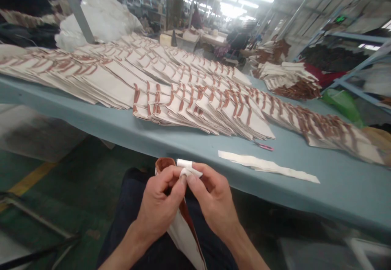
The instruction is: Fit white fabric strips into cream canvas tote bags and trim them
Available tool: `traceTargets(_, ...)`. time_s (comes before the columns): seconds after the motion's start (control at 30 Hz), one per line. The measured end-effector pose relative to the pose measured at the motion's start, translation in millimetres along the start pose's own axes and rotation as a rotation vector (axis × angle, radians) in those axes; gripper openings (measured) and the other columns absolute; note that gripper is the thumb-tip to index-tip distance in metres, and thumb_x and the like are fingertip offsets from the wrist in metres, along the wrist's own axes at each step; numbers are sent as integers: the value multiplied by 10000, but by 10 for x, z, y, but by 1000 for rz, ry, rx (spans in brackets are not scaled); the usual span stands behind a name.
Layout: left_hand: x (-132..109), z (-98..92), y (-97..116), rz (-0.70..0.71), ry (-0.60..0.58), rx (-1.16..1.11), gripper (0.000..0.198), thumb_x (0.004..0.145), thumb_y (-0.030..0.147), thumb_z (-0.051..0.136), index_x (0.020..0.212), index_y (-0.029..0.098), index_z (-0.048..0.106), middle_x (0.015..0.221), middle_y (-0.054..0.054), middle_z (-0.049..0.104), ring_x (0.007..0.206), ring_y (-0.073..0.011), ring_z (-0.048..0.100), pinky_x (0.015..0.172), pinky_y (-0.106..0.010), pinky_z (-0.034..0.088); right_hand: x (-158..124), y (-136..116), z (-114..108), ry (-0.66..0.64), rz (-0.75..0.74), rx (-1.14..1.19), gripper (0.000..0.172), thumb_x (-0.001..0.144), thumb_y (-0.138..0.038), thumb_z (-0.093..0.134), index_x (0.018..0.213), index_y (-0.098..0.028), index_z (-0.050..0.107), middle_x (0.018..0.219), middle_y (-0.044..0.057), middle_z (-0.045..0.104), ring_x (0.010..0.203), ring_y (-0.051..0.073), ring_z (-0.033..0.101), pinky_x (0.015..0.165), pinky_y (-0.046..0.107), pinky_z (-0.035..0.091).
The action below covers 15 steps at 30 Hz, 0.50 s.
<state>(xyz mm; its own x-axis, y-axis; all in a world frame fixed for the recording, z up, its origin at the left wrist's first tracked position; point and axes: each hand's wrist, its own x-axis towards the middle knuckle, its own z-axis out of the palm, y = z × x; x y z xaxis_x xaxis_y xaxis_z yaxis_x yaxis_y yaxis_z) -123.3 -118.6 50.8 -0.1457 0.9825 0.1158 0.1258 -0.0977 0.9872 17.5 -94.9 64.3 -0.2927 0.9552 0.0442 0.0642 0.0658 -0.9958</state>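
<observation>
Above the lap, my left hand [160, 200] and my right hand [215, 194] meet fingertip to fingertip, both closed. Between their thumbs and fingers they pinch a small white strip [197, 172], bunched or folded where they join. A short white rolled piece [184, 163] shows just beyond the fingers; whether it is part of the strip I cannot tell. A white fabric piece with a brown edge [186, 235] hangs down under the hands over dark trousers. Its brown upper end [165, 163] rises behind my left hand, which partly hides it.
A blue-covered table [195, 143] runs across in front. On it lie overlapping rows of white and brown fabric pieces [189, 103], a flat stack of white strips [269, 166] and pink-handled snips [265, 145]. A metal frame [45, 229] stands at lower left. Another person [238, 40] is farther back.
</observation>
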Motion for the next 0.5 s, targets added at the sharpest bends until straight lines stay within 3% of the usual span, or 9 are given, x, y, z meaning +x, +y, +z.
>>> traceTargets(0.13, 32, 41, -9, 88, 28, 91, 202, 900, 274, 600, 765, 181, 717, 591, 28, 604, 489, -106, 467, 498, -214, 362, 34, 81, 115, 137, 21, 76, 328, 969, -459, 627, 931, -185, 802, 841, 46, 759, 793, 211, 678, 735, 295, 546)
traceTargets(0.27, -32, -20, -13, -4, 33, 2, 233, 854, 328, 623, 674, 181, 651, 549, 35, 523, 477, -105, 421, 476, -208, 335, 167, 173, 31, 214, 58, 81, 485, 934, -612, 624, 745, -173, 707, 627, 14, 635, 584, 151, 537, 537, 255, 448)
traceTargets(0.4, -193, -153, 7, -167, 81, -176, 330, 804, 431, 682, 610, 189, 570, 573, 37, 457, 530, -112, 393, 492, -200, 328, 456, 184, -353, 370, 1, -42, 533, 934, -677, 560, 857, -170, 705, 564, -8, 600, 508, 137, 502, 500, 254, 426)
traceTargets(0.5, -234, -197, 60, -242, 83, -237, 393, 788, 492, 707, 598, 189, 544, 585, 40, 443, 553, -113, 375, 514, -201, 333, 765, 113, -760, 408, -62, -144, 531, 917, -669, 582, 942, -158, 725, 556, -21, 596, 490, 134, 486, 480, 251, 396)
